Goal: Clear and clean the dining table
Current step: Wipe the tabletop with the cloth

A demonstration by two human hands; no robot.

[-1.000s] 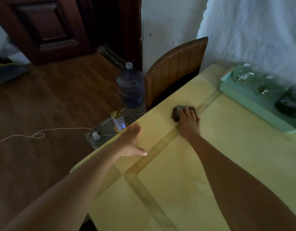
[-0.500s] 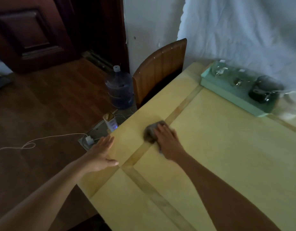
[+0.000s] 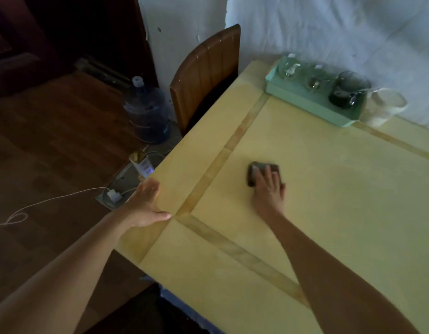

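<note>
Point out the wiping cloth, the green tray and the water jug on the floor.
wiping cloth (image 3: 252,174), head view, its bare left edge.
green tray (image 3: 305,104), head view, its front wall.
water jug (image 3: 146,114), head view, middle of its body.

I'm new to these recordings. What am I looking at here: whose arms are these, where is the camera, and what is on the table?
There is no machine here. A person works with bare hands, and every picture comes from one wide-angle camera worn on their head, looking forward and down. So the two arms coming in from the bottom are the wearer's own.

The right hand presses flat on a dark wiping pad on the yellow dining table. The left hand lies open at the table's left edge, thumb on the top, holding nothing.

At the far side stands a green tray with clear glassware and a dark glass jug. A clear glass beaker stands by the tray's right end. A wooden chair is pushed in on the left, and a large water bottle stands on the floor.
</note>
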